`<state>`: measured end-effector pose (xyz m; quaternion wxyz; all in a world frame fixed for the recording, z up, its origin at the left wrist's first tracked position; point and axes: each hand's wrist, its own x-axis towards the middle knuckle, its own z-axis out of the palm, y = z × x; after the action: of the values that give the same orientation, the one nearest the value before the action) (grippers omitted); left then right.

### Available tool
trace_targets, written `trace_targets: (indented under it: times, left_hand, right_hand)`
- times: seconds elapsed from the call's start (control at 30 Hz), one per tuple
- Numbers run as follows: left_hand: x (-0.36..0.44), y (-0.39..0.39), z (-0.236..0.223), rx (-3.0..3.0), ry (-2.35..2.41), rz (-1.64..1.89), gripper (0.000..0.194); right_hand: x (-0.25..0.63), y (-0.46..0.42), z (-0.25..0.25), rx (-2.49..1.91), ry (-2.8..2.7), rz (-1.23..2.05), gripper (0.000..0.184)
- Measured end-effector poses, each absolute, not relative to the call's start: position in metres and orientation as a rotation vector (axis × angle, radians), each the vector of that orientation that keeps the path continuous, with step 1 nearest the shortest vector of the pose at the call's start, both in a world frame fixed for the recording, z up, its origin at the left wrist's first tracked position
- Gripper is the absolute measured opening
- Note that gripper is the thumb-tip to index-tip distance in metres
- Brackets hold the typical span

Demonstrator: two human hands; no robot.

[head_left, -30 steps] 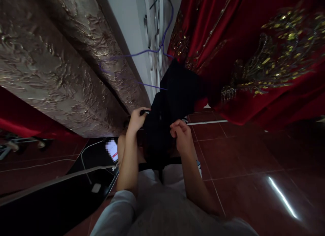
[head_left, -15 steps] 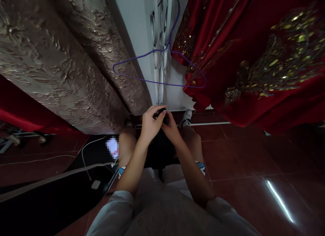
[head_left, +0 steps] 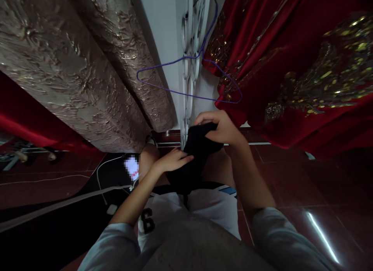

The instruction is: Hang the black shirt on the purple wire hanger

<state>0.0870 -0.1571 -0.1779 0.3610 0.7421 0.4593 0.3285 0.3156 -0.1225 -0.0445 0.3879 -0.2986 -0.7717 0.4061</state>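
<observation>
A piece of black cloth (head_left: 201, 140), its exact kind too dark to make out, is stretched above my lap. My right hand (head_left: 223, 127) grips its upper right edge, thumb on the near face and fingers curled over the top. Lower on the left side, my left hand (head_left: 175, 161) pinches the cloth between thumb and fingers. More of the dark fabric hangs down between my thighs. Beyond the hands, a purple wire hanger (head_left: 189, 95) hangs on a white scrolled metal stand (head_left: 186, 72), apart from the cloth.
Red fabric with gold sequins (head_left: 320, 69) hangs at right, and beige textured curtains (head_left: 72, 69) at left. A black table or bench surface (head_left: 72, 232) with a blurred bright screen (head_left: 131, 168) and white cables is beside my left leg. The floor (head_left: 279, 177) has dark red tiles.
My hands were close together around a bunched black thing. They have moved apart, the right up and rightward, the left lower, and the cloth is spread out between them.
</observation>
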Motion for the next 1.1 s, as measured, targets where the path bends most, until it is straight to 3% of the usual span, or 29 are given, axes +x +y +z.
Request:
trace_targets:
  times: [0.17, 0.33, 0.5, 0.63, 0.8, 1.03, 1.1]
  left_hand:
    - [0.047, -0.148, -0.155, 2.05, 1.323, 0.561, 0.027]
    - [0.004, -0.131, -0.122, 2.115, 1.568, 0.459, 0.045]
    - [-0.018, -0.119, -0.122, 2.138, 1.614, 0.234, 0.031]
    - [-0.018, -0.106, -0.105, 2.306, 1.721, 0.708, 0.027]
    - [0.015, -0.097, -0.044, 2.275, 1.397, 1.423, 0.011]
    - [0.07, -0.073, -0.004, 2.217, 1.166, 1.424, 0.025]
    - [0.068, -0.063, -0.006, 2.166, 1.171, 1.425, 0.019]
  right_hand:
    - [0.323, -0.072, -0.055, -0.926, -1.651, 0.587, 0.031]
    - [0.315, -0.014, -0.103, -1.05, -1.605, 0.765, 0.032]
    - [0.329, -0.023, -0.12, -1.071, -1.519, 0.621, 0.019]
    - [0.351, -0.054, -0.1, -1.146, -1.441, 0.409, 0.03]
    - [0.359, -0.072, -0.077, -1.19, -1.405, 0.332, 0.03]
    - [0.339, -0.107, -0.078, -1.069, -1.556, 0.531, 0.012]
    - [0.346, -0.115, -0.075, -1.026, -1.479, 0.426, 0.038]
